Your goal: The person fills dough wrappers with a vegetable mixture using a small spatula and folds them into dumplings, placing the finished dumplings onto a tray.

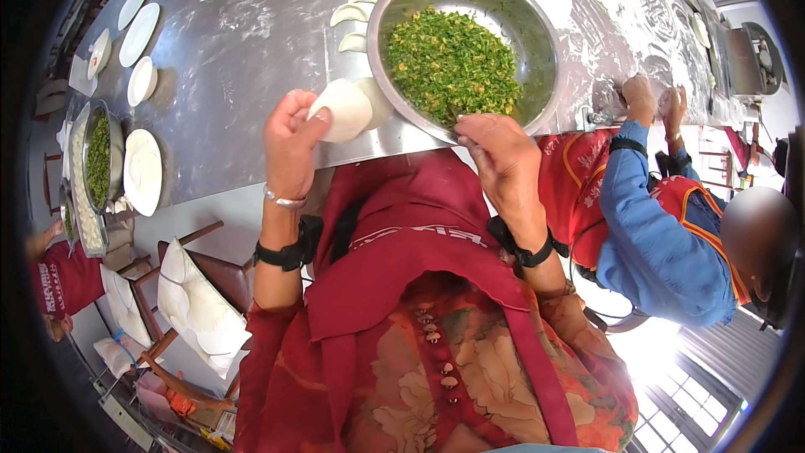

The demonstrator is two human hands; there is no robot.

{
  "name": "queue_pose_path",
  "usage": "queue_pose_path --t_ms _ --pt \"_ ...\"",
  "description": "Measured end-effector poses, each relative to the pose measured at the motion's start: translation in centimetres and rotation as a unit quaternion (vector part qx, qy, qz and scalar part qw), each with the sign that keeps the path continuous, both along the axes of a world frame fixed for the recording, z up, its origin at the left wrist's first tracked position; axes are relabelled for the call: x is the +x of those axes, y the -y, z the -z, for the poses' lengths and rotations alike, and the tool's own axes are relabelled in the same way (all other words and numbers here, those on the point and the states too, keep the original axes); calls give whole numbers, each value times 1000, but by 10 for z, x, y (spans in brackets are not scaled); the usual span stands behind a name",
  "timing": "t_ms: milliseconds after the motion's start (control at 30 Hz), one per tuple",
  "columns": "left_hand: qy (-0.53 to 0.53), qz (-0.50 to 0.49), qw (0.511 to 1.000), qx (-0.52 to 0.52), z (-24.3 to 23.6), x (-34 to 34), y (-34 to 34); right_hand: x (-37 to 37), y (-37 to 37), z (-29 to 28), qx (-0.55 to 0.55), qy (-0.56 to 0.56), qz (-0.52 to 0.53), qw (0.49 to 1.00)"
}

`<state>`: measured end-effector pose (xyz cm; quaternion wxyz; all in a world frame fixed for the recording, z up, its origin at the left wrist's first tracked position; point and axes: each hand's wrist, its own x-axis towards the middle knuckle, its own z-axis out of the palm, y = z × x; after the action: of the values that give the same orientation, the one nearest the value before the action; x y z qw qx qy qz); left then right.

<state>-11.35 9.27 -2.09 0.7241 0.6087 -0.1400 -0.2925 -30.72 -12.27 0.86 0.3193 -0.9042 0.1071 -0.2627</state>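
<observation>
My left hand (292, 136) pinches a round, pale dumpling wrapper (345, 111) between thumb and fingers above the table's near edge. Just behind it, another wrapper (379, 102) shows partly, close to the bowl. A large metal bowl (547, 50) holds chopped green filling with yellow bits (453, 60). My right hand (501, 151) is at the bowl's near rim, its fingers closed and their tips by the filling; whatever they grip is hidden. Left of the bowl, folded dumplings (350, 13) lie in a short row.
The metal table (251, 59) carries white plates (140, 35) and a tray of dumplings with a green-filled bowl (99, 161) at left. Flour (620, 8) covers its right side, where a person in blue sleeves (654, 226) works. Chairs with white cushions (197, 306) stand at lower left.
</observation>
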Motion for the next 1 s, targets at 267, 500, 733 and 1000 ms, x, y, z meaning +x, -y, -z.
queue_pose_path --t_ms 267,500,733,1000 --pt "-274 36 936 -219 -10 -28 17 -4 32 -4 171 40 140 974" --pt "-343 48 892 -289 6 -41 31 25 70 18 182 60 220 956" --pt "-343 44 899 -267 16 -45 43 52 62 36 324 104 179 923" --pt "-336 36 908 -249 14 -46 46 63 66 26 443 45 183 876"
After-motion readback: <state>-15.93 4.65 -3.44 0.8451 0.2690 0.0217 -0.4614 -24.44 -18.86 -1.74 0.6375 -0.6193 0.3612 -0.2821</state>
